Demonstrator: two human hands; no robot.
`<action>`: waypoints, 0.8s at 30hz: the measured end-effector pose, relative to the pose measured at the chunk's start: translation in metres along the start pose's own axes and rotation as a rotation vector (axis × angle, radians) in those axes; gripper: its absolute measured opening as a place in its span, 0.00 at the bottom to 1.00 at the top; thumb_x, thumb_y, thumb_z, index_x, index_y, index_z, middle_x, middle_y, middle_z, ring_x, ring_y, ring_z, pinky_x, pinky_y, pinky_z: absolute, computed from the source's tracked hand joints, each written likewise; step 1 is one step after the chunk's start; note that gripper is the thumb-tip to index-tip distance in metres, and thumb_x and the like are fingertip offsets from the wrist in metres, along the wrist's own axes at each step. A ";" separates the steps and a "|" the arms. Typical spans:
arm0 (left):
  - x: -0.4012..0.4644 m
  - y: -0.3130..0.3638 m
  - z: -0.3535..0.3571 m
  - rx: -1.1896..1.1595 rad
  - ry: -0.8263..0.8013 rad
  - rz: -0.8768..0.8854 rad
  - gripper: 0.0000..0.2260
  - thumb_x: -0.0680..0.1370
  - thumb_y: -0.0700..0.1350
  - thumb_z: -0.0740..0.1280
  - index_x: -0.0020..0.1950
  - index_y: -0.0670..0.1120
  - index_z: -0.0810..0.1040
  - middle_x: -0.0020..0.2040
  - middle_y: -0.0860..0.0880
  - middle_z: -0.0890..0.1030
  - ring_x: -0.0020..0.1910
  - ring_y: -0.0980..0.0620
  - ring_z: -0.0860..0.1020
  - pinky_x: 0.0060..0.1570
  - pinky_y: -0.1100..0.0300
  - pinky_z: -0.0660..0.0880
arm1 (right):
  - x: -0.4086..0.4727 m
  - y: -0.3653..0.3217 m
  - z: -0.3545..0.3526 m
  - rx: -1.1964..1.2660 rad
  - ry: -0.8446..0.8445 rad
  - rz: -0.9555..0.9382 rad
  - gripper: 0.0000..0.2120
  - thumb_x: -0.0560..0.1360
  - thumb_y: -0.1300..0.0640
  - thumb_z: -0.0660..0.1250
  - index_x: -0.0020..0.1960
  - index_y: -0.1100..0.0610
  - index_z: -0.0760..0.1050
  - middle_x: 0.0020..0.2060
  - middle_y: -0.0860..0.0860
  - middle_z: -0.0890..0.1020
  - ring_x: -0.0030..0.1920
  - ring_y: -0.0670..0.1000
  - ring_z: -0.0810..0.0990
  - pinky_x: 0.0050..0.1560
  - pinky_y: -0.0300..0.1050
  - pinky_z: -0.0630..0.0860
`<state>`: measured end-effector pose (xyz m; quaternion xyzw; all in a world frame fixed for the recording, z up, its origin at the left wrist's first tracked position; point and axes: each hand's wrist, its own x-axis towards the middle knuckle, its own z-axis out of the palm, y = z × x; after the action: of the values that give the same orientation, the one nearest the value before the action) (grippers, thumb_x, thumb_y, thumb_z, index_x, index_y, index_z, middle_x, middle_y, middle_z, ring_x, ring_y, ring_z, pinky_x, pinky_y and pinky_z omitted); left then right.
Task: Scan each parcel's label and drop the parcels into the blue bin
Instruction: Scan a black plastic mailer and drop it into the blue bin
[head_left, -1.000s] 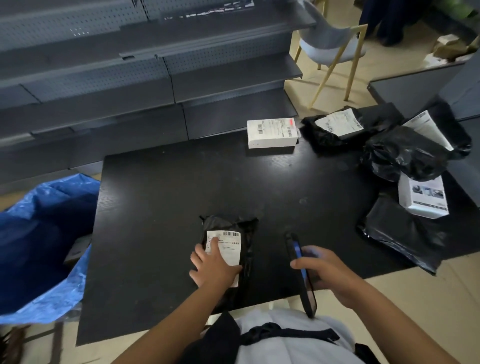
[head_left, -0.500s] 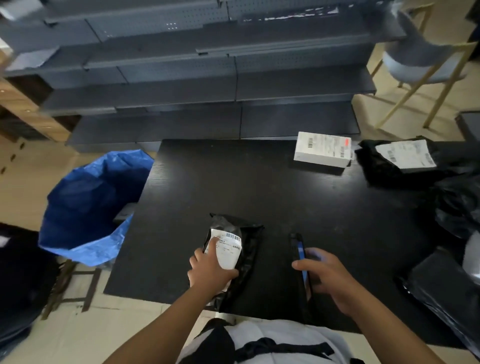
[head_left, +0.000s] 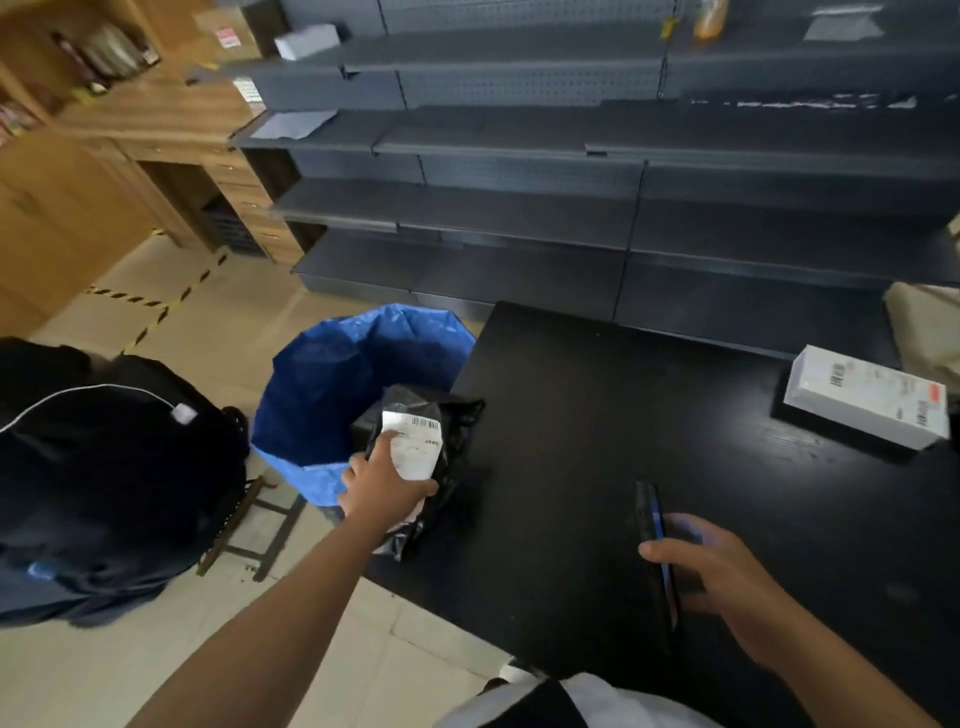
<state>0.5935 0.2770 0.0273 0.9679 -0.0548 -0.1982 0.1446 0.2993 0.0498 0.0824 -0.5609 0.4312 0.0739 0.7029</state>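
My left hand (head_left: 382, 488) grips a black plastic parcel (head_left: 441, 457) with a white barcode label (head_left: 415, 447), held at the left edge of the black table (head_left: 597, 415). Part of the parcel hangs over the rim of the blue bin (head_left: 337, 384), which stands on the floor just left of the table. My right hand (head_left: 722, 577) holds a dark phone (head_left: 655, 545) edge-up over the table's near side. A white boxed parcel (head_left: 867, 405) with a label lies at the table's far right.
Grey metal shelving (head_left: 571, 182) runs behind the table and bin. A dark bag or jacket (head_left: 104, 478) fills the left side beside the bin. A wooden desk unit (head_left: 130, 156) stands at the far left. Beige floor lies in front of the table.
My left hand has lifted the black parcel off the table and carried it left to the bin's rim. My view has swung left, and the right hand with the phone stays over the table.
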 end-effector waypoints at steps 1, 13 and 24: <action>0.020 0.000 -0.020 0.014 0.037 0.015 0.45 0.66 0.58 0.78 0.77 0.60 0.56 0.72 0.41 0.65 0.71 0.36 0.63 0.67 0.37 0.65 | 0.003 -0.003 0.008 0.004 -0.003 -0.010 0.20 0.72 0.58 0.75 0.63 0.51 0.75 0.61 0.57 0.79 0.60 0.61 0.80 0.63 0.64 0.77; 0.167 -0.023 -0.057 0.167 -0.114 0.209 0.16 0.77 0.49 0.68 0.64 0.47 0.77 0.64 0.42 0.78 0.65 0.38 0.75 0.66 0.44 0.70 | -0.007 0.026 0.058 0.075 0.183 0.025 0.35 0.62 0.55 0.80 0.68 0.57 0.77 0.57 0.58 0.84 0.56 0.60 0.84 0.56 0.60 0.81; -0.031 0.089 0.118 -0.042 -0.740 0.635 0.08 0.76 0.39 0.70 0.53 0.50 0.79 0.48 0.48 0.83 0.45 0.51 0.80 0.49 0.60 0.76 | -0.078 0.074 0.015 0.354 0.508 0.015 0.24 0.68 0.58 0.79 0.63 0.57 0.80 0.54 0.60 0.85 0.54 0.64 0.85 0.55 0.65 0.83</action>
<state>0.5142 0.1672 -0.0382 0.7649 -0.3909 -0.4762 0.1881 0.2158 0.1192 0.0827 -0.4271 0.6035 -0.1396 0.6587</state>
